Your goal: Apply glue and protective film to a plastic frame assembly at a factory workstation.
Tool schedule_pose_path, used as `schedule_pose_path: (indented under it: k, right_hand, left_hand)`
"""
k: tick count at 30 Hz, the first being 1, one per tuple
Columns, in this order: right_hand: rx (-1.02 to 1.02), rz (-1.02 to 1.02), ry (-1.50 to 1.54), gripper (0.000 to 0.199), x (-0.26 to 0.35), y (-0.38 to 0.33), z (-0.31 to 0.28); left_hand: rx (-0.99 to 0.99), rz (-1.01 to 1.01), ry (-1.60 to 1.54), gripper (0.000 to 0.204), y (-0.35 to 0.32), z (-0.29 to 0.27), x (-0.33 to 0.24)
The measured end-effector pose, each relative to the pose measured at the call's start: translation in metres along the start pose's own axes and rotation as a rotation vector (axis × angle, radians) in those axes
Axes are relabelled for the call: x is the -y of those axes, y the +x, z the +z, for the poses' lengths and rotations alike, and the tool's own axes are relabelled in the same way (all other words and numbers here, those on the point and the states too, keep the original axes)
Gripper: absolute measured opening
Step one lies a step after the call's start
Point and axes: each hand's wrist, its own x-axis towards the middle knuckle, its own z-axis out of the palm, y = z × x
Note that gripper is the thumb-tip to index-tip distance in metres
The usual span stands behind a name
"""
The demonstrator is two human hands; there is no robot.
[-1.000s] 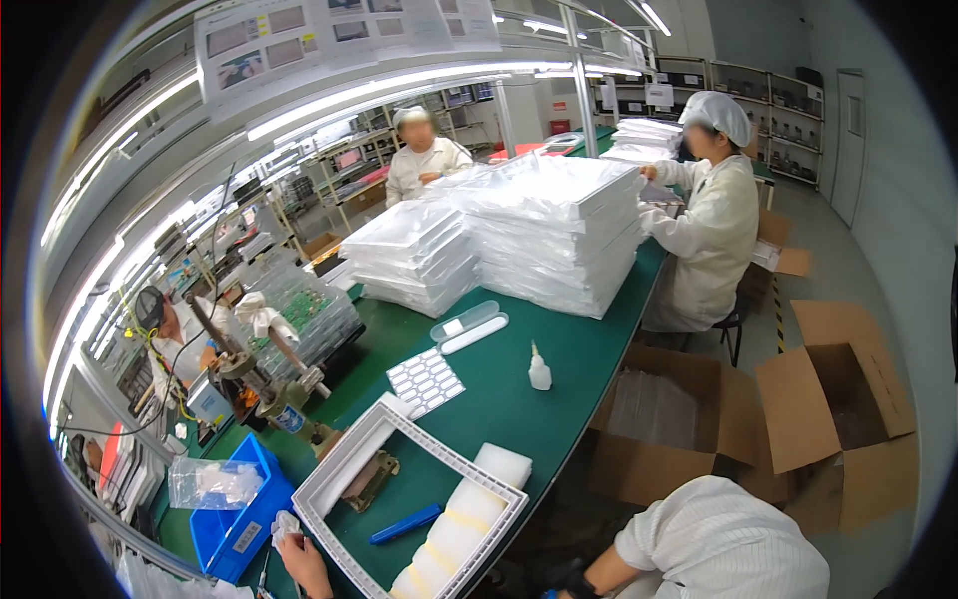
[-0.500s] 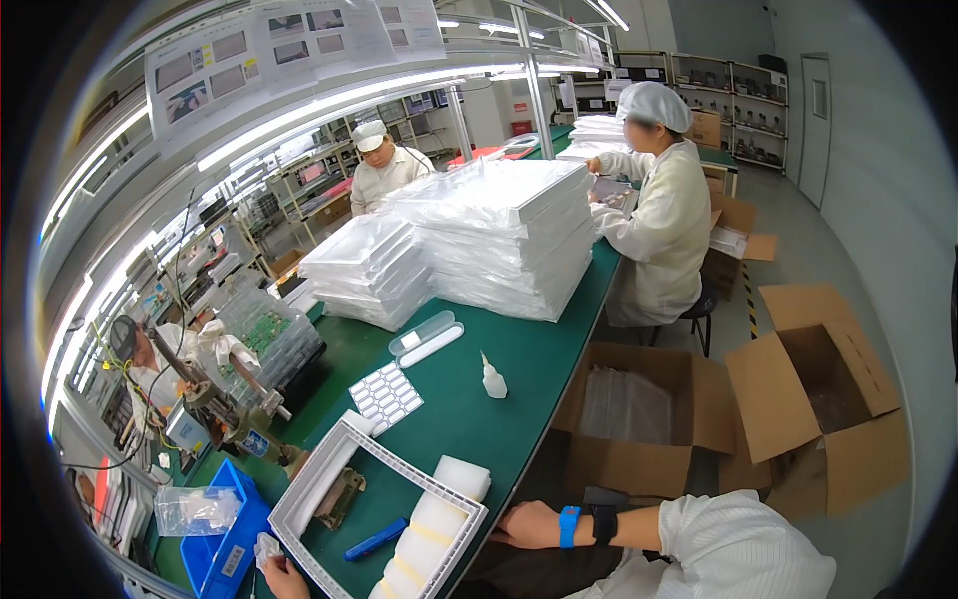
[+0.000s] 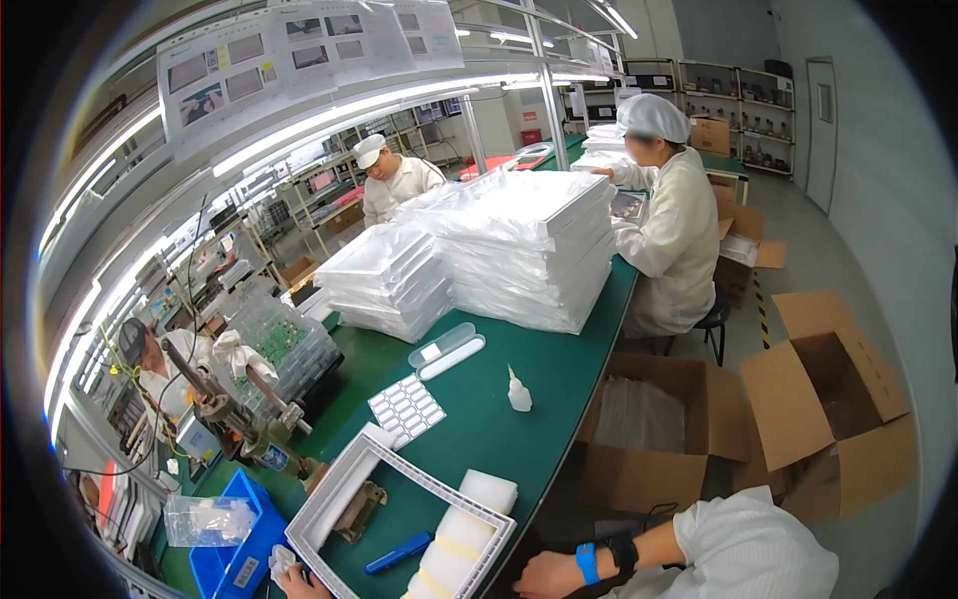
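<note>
Along the bottom edge of the frame, my left hand (image 3: 299, 582) sat at the lower-left corner of the white frame (image 3: 344, 477), its fingers curled onto the rim there; most of the hand was cut off, so I could not tell whether it truly pinched the rim or only rested on it. My right hand (image 3: 544, 576) lay low at centre-right by the near edge of the green desk (image 3: 559, 359), closed loosely into a fist and holding nothing I could see, a blue band on the wrist. The white frame lay flat on the desk at lower centre, with a blue tool (image 3: 397, 552) inside it and white foam blocks (image 3: 469, 519) over its right side. A sheet of white labels (image 3: 406, 409) and a small white bottle (image 3: 519, 392) stood further up the desk, well apart from both hands.

Judging from this, steadying the frame would go best with the left hand keeping the corner flat against the desk rather than lifting it, so the foam blocks stay put, and with the right hand reaching in over the near rim instead of across the foam.
</note>
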Motion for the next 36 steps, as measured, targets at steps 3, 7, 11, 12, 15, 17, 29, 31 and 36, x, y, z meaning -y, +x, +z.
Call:
schedule_pose_path:
  k: [3, 7, 11, 12, 15, 17, 29, 31, 36]
  right_hand:
    - [-0.002, 0.050, -0.075, 0.024, 0.016, 0.007, 0.000]
    - [-0.078, 0.102, 0.088, 0.026, 0.010, 0.008, 0.000]
    - [-0.161, 0.115, 0.139, 0.027, 0.011, 0.009, -0.007]
    - [-0.186, 0.120, 0.149, 0.028, 0.011, 0.009, -0.007]
    - [-0.160, 0.160, 0.097, 0.028, 0.013, 0.008, -0.011]
    - [-0.172, 0.169, 0.113, 0.028, 0.015, 0.005, -0.010]
    - [-0.694, 0.123, 0.069, 0.022, 0.017, -0.006, 0.041]
    - [-0.756, 0.081, 0.079, 0.022, 0.015, -0.005, 0.043]
    - [-0.716, 0.079, 0.122, 0.022, 0.018, -0.007, 0.044]
  left_hand:
    - [-0.047, 0.034, 0.033, 0.045, -0.001, 0.013, 0.013]
    - [-0.120, 0.036, -0.042, 0.039, -0.001, 0.021, 0.010]
    - [-0.241, 0.070, -0.135, 0.029, 0.002, 0.013, -0.002]
    - [-0.261, 0.083, -0.146, 0.025, 0.001, 0.011, -0.004]
    - [-0.303, 0.052, -0.174, 0.023, 0.002, 0.005, -0.015]
    - [-0.341, 0.101, -0.171, 0.020, 0.003, 0.009, -0.010]
    - [-0.453, 0.199, -0.315, 0.024, 0.008, 0.035, 0.015]
    - [-0.463, 0.149, -0.411, 0.021, 0.007, 0.037, 0.014]
    - [-0.349, 0.097, -0.425, 0.022, 0.005, 0.023, 0.016]
